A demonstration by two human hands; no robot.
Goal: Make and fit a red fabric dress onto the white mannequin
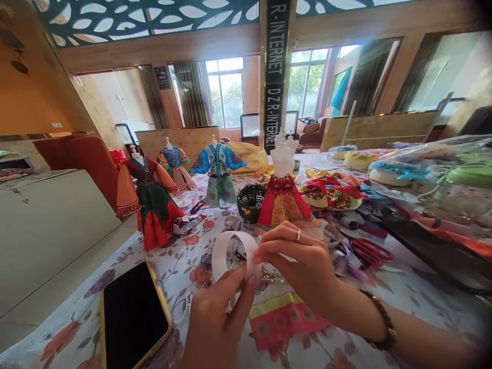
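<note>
A pale ring, like a wide roll of tape (pixel 220 256), is held up over the flowered tablecloth. My left hand (pixel 217 315) grips its lower right edge between thumb and fingers. From the right, my right hand (pixel 295 261) pinches at the ring's side with fingertips together; a ring and a beaded bracelet show on that hand and wrist. Beneath my hands lies a pink and yellow piece of fabric (pixel 286 320). Small shiny beads (pixel 272 274) lie just behind it. Close behind stands a white dress form in a red and gold skirt (pixel 283 202).
A phone in a yellow case (pixel 134 318) lies at left. Small dressed forms (pixel 149 200), one in blue and green (pixel 218 171), stand behind it. A dark woven basket (pixel 250 202), red-handled scissors (pixel 371 252) and fabric scraps (pixel 334 192) crowd the middle and right.
</note>
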